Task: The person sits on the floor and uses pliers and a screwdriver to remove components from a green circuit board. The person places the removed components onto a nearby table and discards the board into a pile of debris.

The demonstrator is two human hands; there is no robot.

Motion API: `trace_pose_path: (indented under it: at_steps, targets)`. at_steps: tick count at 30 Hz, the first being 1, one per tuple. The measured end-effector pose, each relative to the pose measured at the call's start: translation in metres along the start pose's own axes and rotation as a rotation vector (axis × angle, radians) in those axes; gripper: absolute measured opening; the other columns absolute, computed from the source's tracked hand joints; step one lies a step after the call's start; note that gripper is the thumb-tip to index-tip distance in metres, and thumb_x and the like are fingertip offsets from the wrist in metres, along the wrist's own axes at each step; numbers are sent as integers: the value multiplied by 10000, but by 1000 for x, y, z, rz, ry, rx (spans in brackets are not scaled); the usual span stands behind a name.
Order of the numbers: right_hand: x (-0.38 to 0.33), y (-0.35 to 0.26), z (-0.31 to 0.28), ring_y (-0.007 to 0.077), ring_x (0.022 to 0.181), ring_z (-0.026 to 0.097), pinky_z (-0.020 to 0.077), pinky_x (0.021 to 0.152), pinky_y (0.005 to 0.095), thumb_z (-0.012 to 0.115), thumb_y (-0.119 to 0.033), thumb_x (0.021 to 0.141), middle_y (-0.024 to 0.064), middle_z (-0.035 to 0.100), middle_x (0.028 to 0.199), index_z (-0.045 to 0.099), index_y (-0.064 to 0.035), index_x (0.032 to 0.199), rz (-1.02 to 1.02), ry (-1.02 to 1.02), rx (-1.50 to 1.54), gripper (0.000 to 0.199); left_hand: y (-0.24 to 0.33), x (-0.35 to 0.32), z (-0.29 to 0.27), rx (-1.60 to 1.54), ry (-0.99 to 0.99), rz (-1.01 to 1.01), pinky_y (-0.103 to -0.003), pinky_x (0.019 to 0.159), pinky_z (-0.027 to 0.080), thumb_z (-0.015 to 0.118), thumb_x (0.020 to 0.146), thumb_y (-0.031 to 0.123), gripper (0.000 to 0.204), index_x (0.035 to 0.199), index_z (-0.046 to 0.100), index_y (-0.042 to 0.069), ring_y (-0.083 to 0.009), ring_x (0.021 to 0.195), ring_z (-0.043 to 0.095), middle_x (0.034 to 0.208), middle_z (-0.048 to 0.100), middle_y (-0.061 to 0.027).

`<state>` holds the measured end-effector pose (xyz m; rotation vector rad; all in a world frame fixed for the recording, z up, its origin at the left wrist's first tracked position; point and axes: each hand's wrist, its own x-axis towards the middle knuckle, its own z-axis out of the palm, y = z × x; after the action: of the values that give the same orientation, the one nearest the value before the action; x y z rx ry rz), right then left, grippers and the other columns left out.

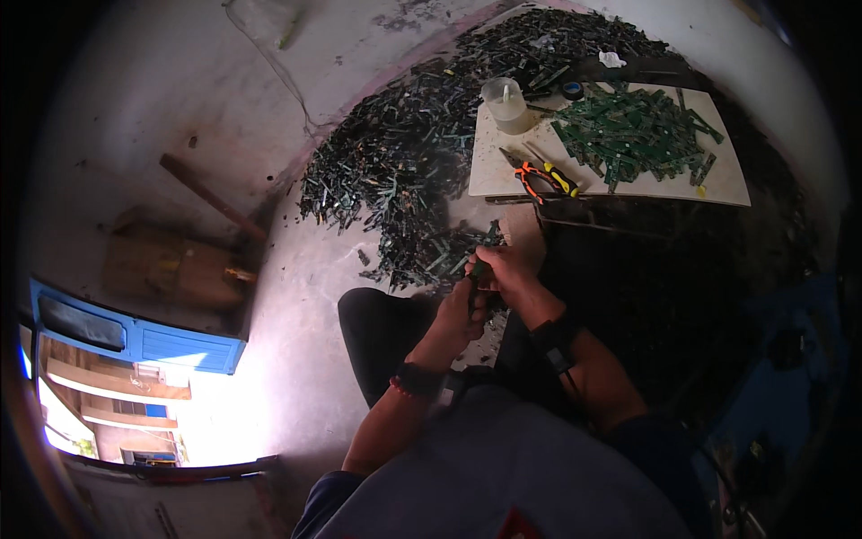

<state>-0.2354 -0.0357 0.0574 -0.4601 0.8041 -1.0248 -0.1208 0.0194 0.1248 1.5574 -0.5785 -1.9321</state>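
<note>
My left hand (456, 320) and my right hand (510, 273) are close together above my lap, both with curled fingers. Between them is a narrow dark green strip (477, 272) that looks like a piece of circuit board; the fingers cover much of it. Just past my hands lies the near end of a large heap of dark circuit-board strips (395, 193) on the floor. On a pale board to the right are orange-and-black pliers (528, 177), a yellow-and-black screwdriver (557, 174) and a pile of green circuit-board strips (633, 130).
The pale board (503, 175) also carries a clear plastic jug (507, 106) and a roll of dark tape (573, 90). A crumpled white scrap (611, 59) lies behind it. At left are a cardboard box (180, 274) and a blue door (135, 332) beside a bright opening.
</note>
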Motion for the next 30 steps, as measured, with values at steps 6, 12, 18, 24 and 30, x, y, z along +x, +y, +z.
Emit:
trace_pose_path:
  at_steps: [6,12,18,24,30]
  targets:
    - [-24,9,16,299,836,611,500,723,363,601,-175,834,118,638,878,632,-24,855,-1127,-235,-991,156,-24,5,-42,-12,-48,51,-210,393,276,329,952,404,329,801,463,144,-75,462,371,623,436,37]
    - [0,38,2,90,642,564,442,559,217,519,-256,917,23,629,724,630,-47,793,-356,-33,-537,267,-36,8,-61,332,-49,258,-286,501,413,549,849,71,145,930,436,30,-128,562,501,708,508,-42]
    - [-22,7,9,167,665,602,463,574,256,580,-236,875,42,636,774,617,-67,746,-385,35,-979,216,-41,32,-69,269,-308,241,-321,500,422,555,828,73,149,903,430,42,-146,556,520,661,529,-38]
    - [-24,35,0,186,731,621,489,673,304,579,-141,862,54,656,807,641,-19,807,-723,-131,-994,148,-71,30,-75,853,44,818,-313,482,408,570,837,149,218,699,418,75,-155,488,467,591,476,-2]
    - [-12,19,-13,122,731,603,472,673,277,557,-176,892,76,648,779,644,-3,847,-483,122,-612,199,-31,22,-27,112,-173,69,-246,414,263,352,945,444,407,678,408,142,-91,429,304,543,334,40]
